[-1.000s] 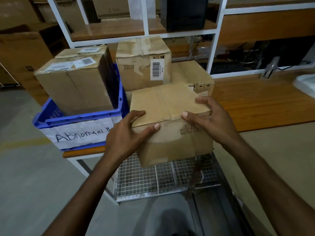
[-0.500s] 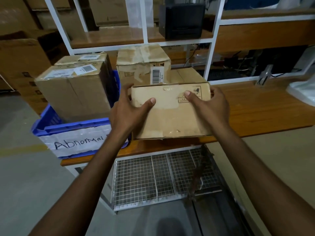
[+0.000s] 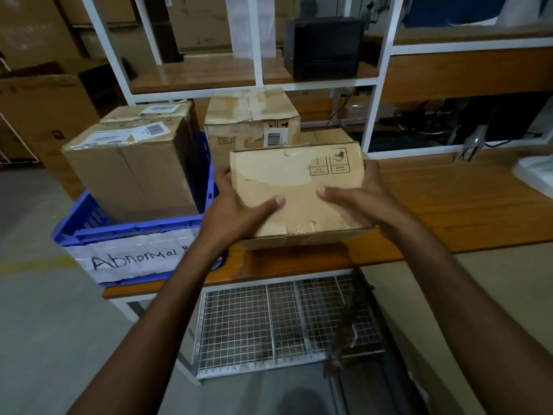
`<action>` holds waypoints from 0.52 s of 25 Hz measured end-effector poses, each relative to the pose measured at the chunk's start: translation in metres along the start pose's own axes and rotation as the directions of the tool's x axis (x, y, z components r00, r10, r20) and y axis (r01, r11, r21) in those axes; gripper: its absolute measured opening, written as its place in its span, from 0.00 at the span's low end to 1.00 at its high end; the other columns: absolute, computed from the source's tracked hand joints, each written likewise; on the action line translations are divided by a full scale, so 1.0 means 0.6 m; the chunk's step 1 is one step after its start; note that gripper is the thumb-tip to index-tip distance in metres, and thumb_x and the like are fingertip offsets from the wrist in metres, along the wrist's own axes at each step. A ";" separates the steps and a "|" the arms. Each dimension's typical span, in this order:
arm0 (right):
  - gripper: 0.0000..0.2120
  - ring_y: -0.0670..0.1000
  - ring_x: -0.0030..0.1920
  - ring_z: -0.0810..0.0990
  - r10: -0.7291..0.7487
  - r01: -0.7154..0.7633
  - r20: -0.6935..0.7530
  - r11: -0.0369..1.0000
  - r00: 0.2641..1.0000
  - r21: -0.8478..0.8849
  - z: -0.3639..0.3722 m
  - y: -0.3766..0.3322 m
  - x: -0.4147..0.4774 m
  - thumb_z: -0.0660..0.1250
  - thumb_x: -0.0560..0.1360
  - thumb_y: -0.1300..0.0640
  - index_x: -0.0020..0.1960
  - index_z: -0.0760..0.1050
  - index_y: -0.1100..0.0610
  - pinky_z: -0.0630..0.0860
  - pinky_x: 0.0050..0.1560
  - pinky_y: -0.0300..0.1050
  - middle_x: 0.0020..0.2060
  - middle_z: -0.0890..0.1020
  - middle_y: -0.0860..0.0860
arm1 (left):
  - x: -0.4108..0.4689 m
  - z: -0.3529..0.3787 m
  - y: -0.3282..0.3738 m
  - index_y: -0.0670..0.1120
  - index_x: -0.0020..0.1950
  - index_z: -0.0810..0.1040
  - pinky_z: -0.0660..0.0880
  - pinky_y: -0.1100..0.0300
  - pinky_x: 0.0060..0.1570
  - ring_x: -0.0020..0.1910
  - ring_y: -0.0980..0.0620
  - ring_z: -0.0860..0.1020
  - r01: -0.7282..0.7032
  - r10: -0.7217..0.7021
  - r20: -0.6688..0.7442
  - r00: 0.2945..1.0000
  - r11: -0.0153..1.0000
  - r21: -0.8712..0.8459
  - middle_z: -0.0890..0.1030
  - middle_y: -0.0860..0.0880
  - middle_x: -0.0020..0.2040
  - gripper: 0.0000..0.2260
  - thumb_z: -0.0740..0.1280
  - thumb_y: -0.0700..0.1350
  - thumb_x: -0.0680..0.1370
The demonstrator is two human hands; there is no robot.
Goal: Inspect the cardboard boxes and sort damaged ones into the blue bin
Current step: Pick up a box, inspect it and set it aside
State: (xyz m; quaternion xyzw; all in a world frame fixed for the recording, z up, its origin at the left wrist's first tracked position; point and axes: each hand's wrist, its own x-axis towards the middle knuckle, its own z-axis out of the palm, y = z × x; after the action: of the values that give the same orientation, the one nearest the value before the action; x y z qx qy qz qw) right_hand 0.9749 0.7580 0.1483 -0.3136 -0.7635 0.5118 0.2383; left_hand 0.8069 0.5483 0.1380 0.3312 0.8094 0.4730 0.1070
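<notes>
Head cam shows both hands on a small cardboard box (image 3: 299,190), tilted so one broad face points up at the camera. The left hand (image 3: 236,211) clamps the left side with the thumb laid across the face, and the right hand (image 3: 359,199) does the same on the right, so each grip is closed on that box. Its lower edge looks like it's resting on or just above the wooden tabletop (image 3: 449,205); can't say for sure.

The face has scuffed, peeled patches and wrinkled tape near the bottom edge, so I'd guess this one is being judged as damaged, but that's just my read.

The blue bin (image 3: 134,232) sits just to the left, with a handwritten label starting "Abnormal". It already holds a tall taped box (image 3: 131,172) with another behind it, and they pretty much fill it. Two more boxes (image 3: 251,118) wait behind the held one.

What could go wrong: not much free room in the bin, so a box set on top may perch and slide off onto the floor. The loose bottom tape could also let a flap sag if it's carried by the sides only.
</notes>
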 end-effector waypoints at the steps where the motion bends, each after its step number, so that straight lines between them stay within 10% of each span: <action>1: 0.46 0.44 0.58 0.77 0.009 -0.010 0.075 1.000 0.997 0.014 -0.010 0.005 -0.005 0.83 0.67 0.48 0.75 0.57 0.46 0.75 0.53 0.42 0.57 0.76 0.39 | -0.003 -0.004 -0.005 0.57 0.80 0.45 0.73 0.52 0.68 0.69 0.50 0.74 -0.002 0.003 0.079 0.997 1.000 -0.018 0.70 0.53 0.74 0.60 0.81 0.68 0.63; 7: 0.44 0.47 0.62 0.76 -0.067 0.069 -0.069 0.997 0.995 0.021 -0.005 0.028 -0.021 0.82 0.67 0.43 0.75 0.63 0.50 0.78 0.58 0.46 0.56 0.76 0.38 | -0.020 -0.009 -0.005 0.62 0.81 0.55 0.79 0.44 0.66 0.69 0.54 0.74 -0.144 0.144 -0.011 0.990 0.989 -0.032 0.72 0.69 0.65 0.53 0.83 0.63 0.65; 13: 0.41 0.42 0.62 0.76 -0.117 0.118 -0.020 0.991 0.993 0.062 -0.010 0.022 -0.018 0.81 0.69 0.45 0.76 0.67 0.46 0.78 0.64 0.50 0.63 0.78 0.39 | -0.012 -0.009 0.010 0.61 0.83 0.57 0.77 0.41 0.67 0.72 0.51 0.72 -0.151 0.156 -0.028 0.987 0.981 0.125 0.67 0.56 0.79 0.53 0.75 0.76 0.63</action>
State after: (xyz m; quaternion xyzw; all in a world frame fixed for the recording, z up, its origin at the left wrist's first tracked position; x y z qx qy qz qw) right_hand 0.9893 0.7576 0.1378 -0.2645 -0.7621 0.5182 0.2840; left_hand 0.8124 0.5416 0.1450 0.3896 0.8108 0.4355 0.0343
